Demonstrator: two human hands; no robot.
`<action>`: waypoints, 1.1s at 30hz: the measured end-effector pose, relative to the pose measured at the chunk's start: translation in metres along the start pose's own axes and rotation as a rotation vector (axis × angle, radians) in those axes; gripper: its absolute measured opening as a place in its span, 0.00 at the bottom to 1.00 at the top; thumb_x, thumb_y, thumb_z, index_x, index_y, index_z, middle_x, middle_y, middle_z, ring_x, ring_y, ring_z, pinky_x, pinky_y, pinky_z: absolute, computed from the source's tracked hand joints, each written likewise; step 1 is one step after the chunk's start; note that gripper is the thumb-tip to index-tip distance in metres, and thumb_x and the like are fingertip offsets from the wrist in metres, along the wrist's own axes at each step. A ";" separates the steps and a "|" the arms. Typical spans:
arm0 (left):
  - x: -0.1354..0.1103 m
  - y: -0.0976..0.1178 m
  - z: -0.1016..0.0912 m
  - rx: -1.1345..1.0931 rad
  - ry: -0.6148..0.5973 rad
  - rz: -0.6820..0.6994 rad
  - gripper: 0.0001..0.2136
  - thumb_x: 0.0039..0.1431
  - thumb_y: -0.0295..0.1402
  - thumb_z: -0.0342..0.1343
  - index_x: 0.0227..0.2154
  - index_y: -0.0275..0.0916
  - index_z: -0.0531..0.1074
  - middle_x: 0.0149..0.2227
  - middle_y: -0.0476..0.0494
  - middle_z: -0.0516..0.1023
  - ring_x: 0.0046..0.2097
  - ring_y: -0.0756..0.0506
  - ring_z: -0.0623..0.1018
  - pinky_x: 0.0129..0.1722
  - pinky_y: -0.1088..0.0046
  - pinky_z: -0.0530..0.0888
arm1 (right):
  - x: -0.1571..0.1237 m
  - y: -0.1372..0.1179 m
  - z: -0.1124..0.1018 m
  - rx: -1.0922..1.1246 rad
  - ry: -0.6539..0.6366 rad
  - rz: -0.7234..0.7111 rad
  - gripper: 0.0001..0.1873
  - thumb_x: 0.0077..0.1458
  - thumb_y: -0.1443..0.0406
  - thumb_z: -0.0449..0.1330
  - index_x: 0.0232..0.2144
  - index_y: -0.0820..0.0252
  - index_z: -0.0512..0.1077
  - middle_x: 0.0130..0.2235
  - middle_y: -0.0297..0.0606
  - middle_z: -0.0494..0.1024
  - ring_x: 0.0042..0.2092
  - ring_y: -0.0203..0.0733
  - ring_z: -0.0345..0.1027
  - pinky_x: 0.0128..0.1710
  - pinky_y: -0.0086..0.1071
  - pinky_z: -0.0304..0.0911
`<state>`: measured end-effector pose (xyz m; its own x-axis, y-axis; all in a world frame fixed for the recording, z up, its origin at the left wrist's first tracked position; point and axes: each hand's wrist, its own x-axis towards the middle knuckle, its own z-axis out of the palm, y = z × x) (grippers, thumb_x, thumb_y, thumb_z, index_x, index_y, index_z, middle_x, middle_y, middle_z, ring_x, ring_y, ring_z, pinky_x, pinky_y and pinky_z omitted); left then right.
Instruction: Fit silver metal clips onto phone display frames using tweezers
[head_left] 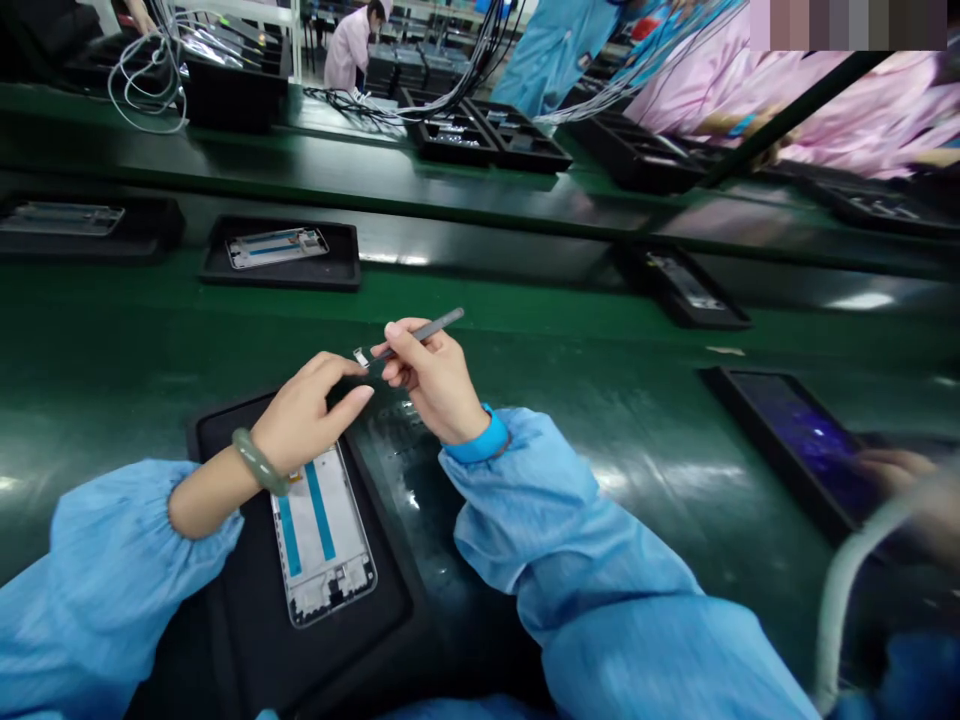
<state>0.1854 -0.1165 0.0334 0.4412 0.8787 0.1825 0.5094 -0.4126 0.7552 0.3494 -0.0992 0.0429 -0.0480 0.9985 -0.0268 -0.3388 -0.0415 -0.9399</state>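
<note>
My right hand (429,375) is closed round a pair of dark grey tweezers (444,324). At the tweezers' tip is a small silver-white part (361,357), too small to identify. My left hand (307,405) has its fingers stretched out and thumb apart, the index fingertip right by the small part; whether it touches cannot be made out. Below my left hand lies a phone frame (337,510) with two blue strips, in a black tray (382,600). My left hand and wrist cover the frame's upper end.
Further black trays with phone frames lie ahead on the green bench (525,320), one at the left middle (345,270) and one at the right (675,300). To the right, another person's blurred hand (892,470) is at a tray with a dark screen (795,420). Cables (465,70) hang beyond.
</note>
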 end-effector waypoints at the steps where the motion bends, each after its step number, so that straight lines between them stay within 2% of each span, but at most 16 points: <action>1: -0.004 0.003 -0.003 -0.068 0.038 -0.048 0.13 0.59 0.40 0.48 0.40 0.37 0.68 0.41 0.41 0.74 0.43 0.46 0.75 0.46 0.65 0.71 | -0.005 0.001 0.005 0.014 -0.009 -0.003 0.13 0.46 0.57 0.65 0.28 0.60 0.69 0.26 0.30 0.76 0.20 0.26 0.66 0.17 0.17 0.61; 5: -0.022 0.012 -0.013 -0.298 0.139 -0.213 0.13 0.58 0.43 0.49 0.34 0.37 0.68 0.33 0.45 0.75 0.34 0.48 0.76 0.35 0.71 0.73 | -0.019 0.008 0.026 0.023 -0.047 -0.019 0.13 0.47 0.58 0.65 0.30 0.60 0.69 0.27 0.30 0.77 0.20 0.27 0.67 0.18 0.18 0.63; 8: -0.031 0.014 -0.016 -0.406 0.197 -0.304 0.13 0.54 0.42 0.53 0.32 0.36 0.70 0.31 0.46 0.75 0.33 0.48 0.75 0.34 0.72 0.73 | -0.025 0.013 0.035 -0.038 -0.046 -0.063 0.13 0.48 0.58 0.64 0.31 0.59 0.69 0.28 0.31 0.77 0.22 0.28 0.69 0.21 0.21 0.66; 12: -0.036 0.011 -0.018 -0.514 0.225 -0.378 0.13 0.50 0.42 0.57 0.31 0.36 0.71 0.30 0.45 0.76 0.32 0.48 0.75 0.33 0.72 0.72 | -0.029 0.018 0.036 -0.166 -0.048 -0.152 0.13 0.47 0.57 0.64 0.31 0.59 0.70 0.30 0.32 0.76 0.27 0.33 0.72 0.28 0.27 0.70; 17: -0.040 0.009 -0.020 -0.579 0.253 -0.423 0.11 0.48 0.41 0.59 0.26 0.36 0.71 0.26 0.49 0.74 0.29 0.51 0.73 0.30 0.76 0.70 | -0.035 0.019 0.033 -0.381 -0.079 -0.421 0.06 0.48 0.61 0.65 0.29 0.57 0.74 0.32 0.33 0.77 0.36 0.37 0.73 0.37 0.32 0.70; 19: -0.041 0.010 -0.021 -0.592 0.241 -0.437 0.10 0.47 0.39 0.59 0.25 0.36 0.71 0.23 0.50 0.73 0.27 0.52 0.72 0.28 0.76 0.69 | -0.038 0.018 0.032 -0.438 -0.101 -0.529 0.04 0.49 0.64 0.65 0.30 0.56 0.75 0.33 0.33 0.78 0.37 0.37 0.73 0.39 0.31 0.70; 22: -0.044 0.011 -0.024 -0.606 0.217 -0.452 0.10 0.47 0.38 0.59 0.25 0.36 0.71 0.23 0.50 0.72 0.27 0.52 0.71 0.27 0.77 0.68 | -0.043 0.016 0.031 -0.459 -0.103 -0.618 0.05 0.49 0.67 0.65 0.32 0.55 0.76 0.34 0.33 0.79 0.37 0.37 0.73 0.39 0.31 0.70; 28: -0.050 0.009 -0.027 -0.628 0.203 -0.454 0.11 0.51 0.39 0.58 0.32 0.36 0.72 0.25 0.49 0.73 0.28 0.53 0.71 0.27 0.78 0.69 | -0.045 0.017 0.031 -0.449 -0.116 -0.627 0.06 0.49 0.68 0.65 0.32 0.56 0.75 0.35 0.34 0.79 0.37 0.38 0.74 0.40 0.33 0.71; 31: -0.051 0.006 -0.026 -0.632 0.206 -0.431 0.13 0.52 0.40 0.58 0.38 0.37 0.71 0.30 0.48 0.75 0.30 0.52 0.73 0.28 0.77 0.70 | -0.044 0.018 0.032 -0.434 -0.124 -0.564 0.05 0.50 0.66 0.64 0.33 0.55 0.75 0.35 0.34 0.79 0.38 0.38 0.74 0.41 0.34 0.71; 33: -0.052 0.005 -0.026 -0.620 0.209 -0.409 0.12 0.52 0.40 0.58 0.36 0.38 0.71 0.29 0.48 0.75 0.30 0.51 0.73 0.29 0.77 0.71 | -0.045 0.019 0.033 -0.413 -0.114 -0.482 0.05 0.50 0.64 0.64 0.32 0.56 0.74 0.35 0.34 0.78 0.38 0.39 0.74 0.40 0.34 0.71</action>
<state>0.1460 -0.1579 0.0436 0.1265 0.9849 -0.1184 0.0674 0.1105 0.9916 0.3144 -0.1457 0.0373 -0.0882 0.8905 0.4464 0.0417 0.4510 -0.8915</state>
